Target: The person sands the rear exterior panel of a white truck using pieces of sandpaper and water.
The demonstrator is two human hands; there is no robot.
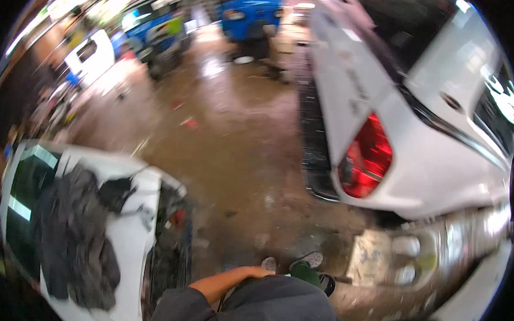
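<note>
My left hand (258, 271) is in front of my body at waist height, at the end of a bare forearm coming out of a dark sleeve. Its fingers are hidden and blurred, so whether it holds anything does not show. My right hand is out of view. Below, grey clogs (311, 260) and a green trouser leg (304, 271) show on my feet and leg. A small black object (327, 284), too blurred to name, is just right of the leg.
At left, a white vehicle (128, 241) bears a dark crumpled cloth (78, 238). A white vehicle (431, 164) with a red tail light (369, 157) stands at right. Near it lies a flat cardboard piece (370, 258). Blue vehicles (250, 18) stand far back beyond the wet-looking floor (234, 142).
</note>
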